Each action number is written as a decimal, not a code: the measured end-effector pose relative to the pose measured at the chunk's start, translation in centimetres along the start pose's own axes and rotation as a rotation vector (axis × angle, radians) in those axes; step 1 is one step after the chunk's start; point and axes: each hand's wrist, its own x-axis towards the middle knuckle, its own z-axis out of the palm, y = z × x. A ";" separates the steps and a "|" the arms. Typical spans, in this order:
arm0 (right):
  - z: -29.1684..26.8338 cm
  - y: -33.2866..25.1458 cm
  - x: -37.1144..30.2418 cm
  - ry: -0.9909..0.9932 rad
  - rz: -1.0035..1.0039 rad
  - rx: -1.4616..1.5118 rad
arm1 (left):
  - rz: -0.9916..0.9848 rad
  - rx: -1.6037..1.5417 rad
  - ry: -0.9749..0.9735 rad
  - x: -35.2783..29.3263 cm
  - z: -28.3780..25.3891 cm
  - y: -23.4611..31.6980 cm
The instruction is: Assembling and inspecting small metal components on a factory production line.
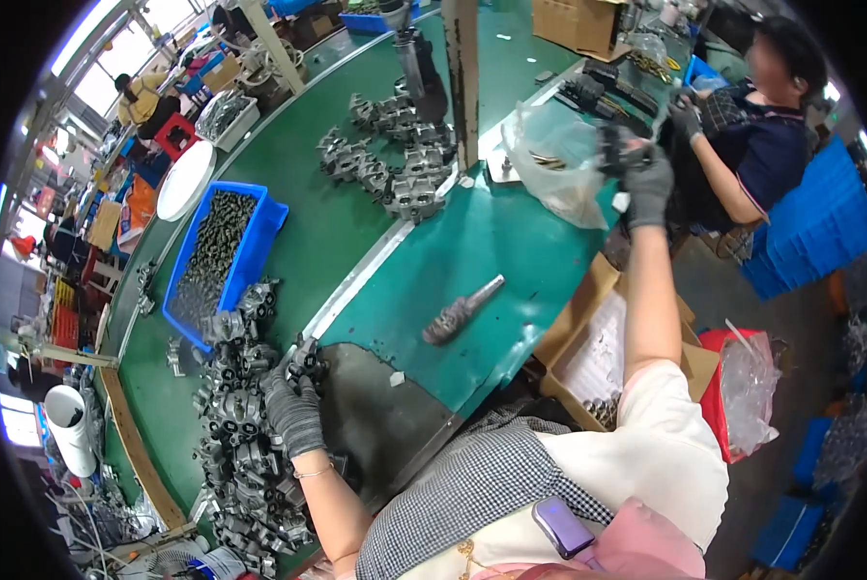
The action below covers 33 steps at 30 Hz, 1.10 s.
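I am looking down at a long green workbench [308, 222] and reading it from the left. A blue bin [260, 237] is sitting there, filled with small dark metal pieces. Just below it a heap of grey castings [235, 445] is running down the bench edge: rough, dull silver-grey blocks with bores and lugs, piled at all angles.

My left hand [293, 411], in a grey knit glove, is resting on the top of that heap with its fingers curled down over one casting [303, 360]; I am taking that as a grasp, though the glove is hiding how firmly it is closing.

Toward the middle, a grey metal shaft [461, 310] is lying loose on the green mat, thick and knurled at one end, slim at the other. Farther back, a second cluster of castings [390, 159] is lying beside an upright post [462, 82].

On the right, my right hand [646, 184], also gloved, is stretching far out and is clenching around a dark object [612, 145] at the edge of a clear plastic bag [554, 159]. Beyond it, another person's gloved hand [687, 121] is working at the bench end.
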 end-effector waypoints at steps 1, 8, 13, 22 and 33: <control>1.1 2.5 2.1 0.016 0.000 -0.089 | 0.002 -0.041 -0.077 0.3 -0.3 0.1; 8.5 22.9 8.7 -0.543 0.368 -0.661 | -0.096 -0.098 -0.288 1.8 -1.2 1.3; 10.3 23.8 11.9 -0.486 0.132 -0.493 | 0.166 -0.147 -0.114 0.4 1.4 -0.5; -6.0 0.7 -2.7 -0.367 -0.405 -0.223 | 0.476 -0.044 0.003 -5.9 2.3 5.5; -17.5 7.1 -24.3 -1.891 -0.124 -0.741 | 0.042 -0.717 -0.448 -0.9 7.3 -0.3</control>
